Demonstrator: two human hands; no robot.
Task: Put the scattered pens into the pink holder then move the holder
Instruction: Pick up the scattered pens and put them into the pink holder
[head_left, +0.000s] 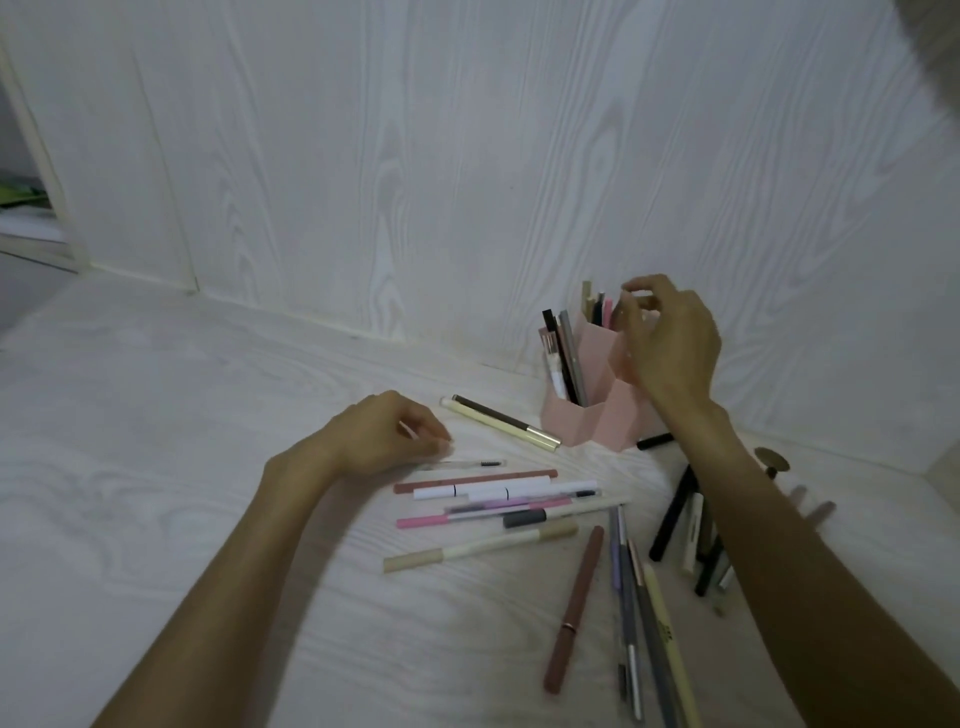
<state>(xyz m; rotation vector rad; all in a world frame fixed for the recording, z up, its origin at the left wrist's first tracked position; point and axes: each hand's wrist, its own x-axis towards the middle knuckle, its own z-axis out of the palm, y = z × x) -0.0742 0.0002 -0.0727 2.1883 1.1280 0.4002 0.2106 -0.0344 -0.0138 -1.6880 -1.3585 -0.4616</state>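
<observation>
The right hand (670, 343) hovers over the back compartment of the angular pink plastic holder (582, 415), fingers curled near a pen top; whether they pinch it I cannot tell. Best to let each pen drop upright, clear of the rim. The holder already carries several pens: dark and grey ones in its front-left compartment, beige and pink behind. The left hand (384, 431), left of the holder, pinches the thin clear brow wand (467, 463). In front of the holder many scattered pens (498, 504) lie on the white wood-grain table (156, 467).
</observation>
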